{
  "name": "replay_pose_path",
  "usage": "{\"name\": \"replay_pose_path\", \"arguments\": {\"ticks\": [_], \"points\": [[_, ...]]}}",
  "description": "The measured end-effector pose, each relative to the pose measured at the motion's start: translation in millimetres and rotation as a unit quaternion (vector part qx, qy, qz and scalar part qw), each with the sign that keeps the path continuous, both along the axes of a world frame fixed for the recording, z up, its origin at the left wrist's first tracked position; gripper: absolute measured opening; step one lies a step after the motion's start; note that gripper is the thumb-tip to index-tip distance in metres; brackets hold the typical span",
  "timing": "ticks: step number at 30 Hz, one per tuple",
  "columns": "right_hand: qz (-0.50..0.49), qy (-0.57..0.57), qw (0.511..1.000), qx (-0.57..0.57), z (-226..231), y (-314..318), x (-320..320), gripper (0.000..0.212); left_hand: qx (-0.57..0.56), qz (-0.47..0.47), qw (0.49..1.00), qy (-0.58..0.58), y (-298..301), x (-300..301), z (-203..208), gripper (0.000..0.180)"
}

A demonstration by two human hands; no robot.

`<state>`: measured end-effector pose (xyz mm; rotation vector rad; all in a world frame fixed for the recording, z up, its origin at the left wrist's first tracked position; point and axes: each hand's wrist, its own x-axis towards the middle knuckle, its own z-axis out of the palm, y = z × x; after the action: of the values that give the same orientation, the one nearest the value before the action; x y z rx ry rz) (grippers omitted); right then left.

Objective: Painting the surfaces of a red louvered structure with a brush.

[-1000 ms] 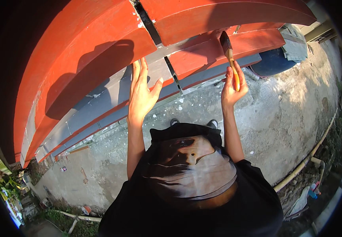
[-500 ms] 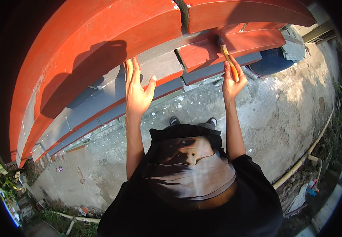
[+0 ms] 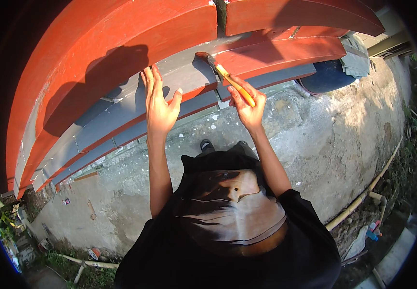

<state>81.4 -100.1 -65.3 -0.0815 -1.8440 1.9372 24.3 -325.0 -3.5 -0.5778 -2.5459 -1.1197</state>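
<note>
Paintbrush (image 3: 227, 75) shifted left since earlier, bristles (image 3: 202, 55) at grey ledge (image 3: 182, 73); right hand (image 3: 252, 110) grips handle (image 3: 244, 95), left hand (image 3: 161, 110) unclenched, fingers (image 3: 157, 83) extended; hands two, paintbrush one

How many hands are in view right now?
2: the left hand, open over the grey ledge on the picture's left, and the right hand nearer the centre, holding a paintbrush. Neither looks hidden.
</note>
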Motion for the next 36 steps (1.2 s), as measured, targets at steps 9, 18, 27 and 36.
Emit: {"name": "replay_pose_path", "arguments": {"ticks": [9,18,27,36], "points": [[-0.108,0.035,0.993,-0.026,-3.1,53.7,6.2,0.031,-0.046,0.097,0.993,-0.05,22.2,4.9,7.4,0.088],[-0.136,0.078,0.985,-0.066,-16.4,107.2,-19.1,0.028,-0.102,0.154,0.983,-0.001,42.7,7.6,10.4,0.086],[-0.094,0.07,0.993,-0.009,8.0,104.3,-23.9,0.032,-0.074,0.125,0.989,-0.039,53.6,1.6,1.0,0.09],[-0.248,0.154,0.951,0.1,-14.4,57.8,-26.5,0.028,-0.051,0.08,0.994,-0.061,46.6,-4.5,-4.4,0.091]]}}
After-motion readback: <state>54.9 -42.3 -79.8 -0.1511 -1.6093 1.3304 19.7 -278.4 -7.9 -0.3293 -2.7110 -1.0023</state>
